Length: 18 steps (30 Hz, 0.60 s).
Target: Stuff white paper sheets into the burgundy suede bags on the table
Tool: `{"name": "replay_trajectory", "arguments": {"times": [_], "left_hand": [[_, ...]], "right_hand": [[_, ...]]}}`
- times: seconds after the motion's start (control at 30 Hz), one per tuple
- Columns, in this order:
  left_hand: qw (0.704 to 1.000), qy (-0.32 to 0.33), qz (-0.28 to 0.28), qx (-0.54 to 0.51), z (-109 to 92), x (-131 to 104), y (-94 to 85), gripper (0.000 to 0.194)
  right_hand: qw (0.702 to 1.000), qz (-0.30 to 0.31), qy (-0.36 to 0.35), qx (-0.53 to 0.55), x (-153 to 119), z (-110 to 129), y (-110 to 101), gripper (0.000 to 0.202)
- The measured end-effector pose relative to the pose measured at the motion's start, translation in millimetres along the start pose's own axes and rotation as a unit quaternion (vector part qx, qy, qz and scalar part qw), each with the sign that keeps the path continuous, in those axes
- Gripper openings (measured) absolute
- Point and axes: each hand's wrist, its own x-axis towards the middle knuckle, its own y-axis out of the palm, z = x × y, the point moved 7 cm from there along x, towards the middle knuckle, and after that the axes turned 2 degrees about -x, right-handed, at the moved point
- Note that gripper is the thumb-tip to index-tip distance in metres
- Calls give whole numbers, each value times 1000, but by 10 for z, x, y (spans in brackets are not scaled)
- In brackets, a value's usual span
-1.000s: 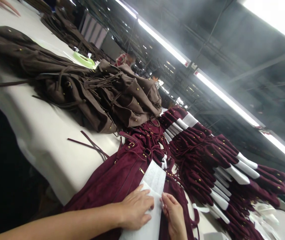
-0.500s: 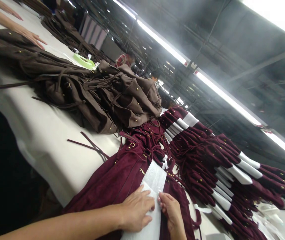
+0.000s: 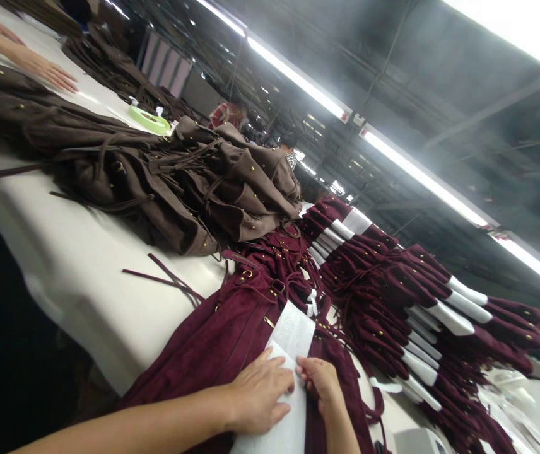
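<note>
Garment factory: stacked suede pieces [image 3: 393, 296]

Burgundy bags [image 3: 232, 334]: matt suede-like cloth, brass-look metal studs. White insert [image 3: 293, 353]: matt paper (maybe nonwoven). Counter [image 3: 76, 265]: smooth, off-white. Brown bags [image 3: 180, 183] at 11 o'clock: same nap.

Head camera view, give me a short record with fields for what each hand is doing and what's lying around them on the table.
left hand: left hand lies flat on the white paper sheet
right hand: right hand pinches the sheet's edge
under the sheet: burgundy suede bag
to the right: row of burgundy bags with white inserts
behind: heap of brown suede bags
far end: green tape roll; another person's hand on the table
</note>
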Motion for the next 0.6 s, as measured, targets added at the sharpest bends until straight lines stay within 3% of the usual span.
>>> {"name": "replay_trajectory", "arguments": {"times": [0.27, 0.6], "left_hand": [[1000, -13, 3, 4, 6, -13, -8, 28], [1000, -5, 9, 16, -38, -8, -50, 25]], "right_hand": [[997, 41, 54, -46, -52, 69, 15, 28], [993, 54, 17, -108, 31, 22, -19, 38]]}}
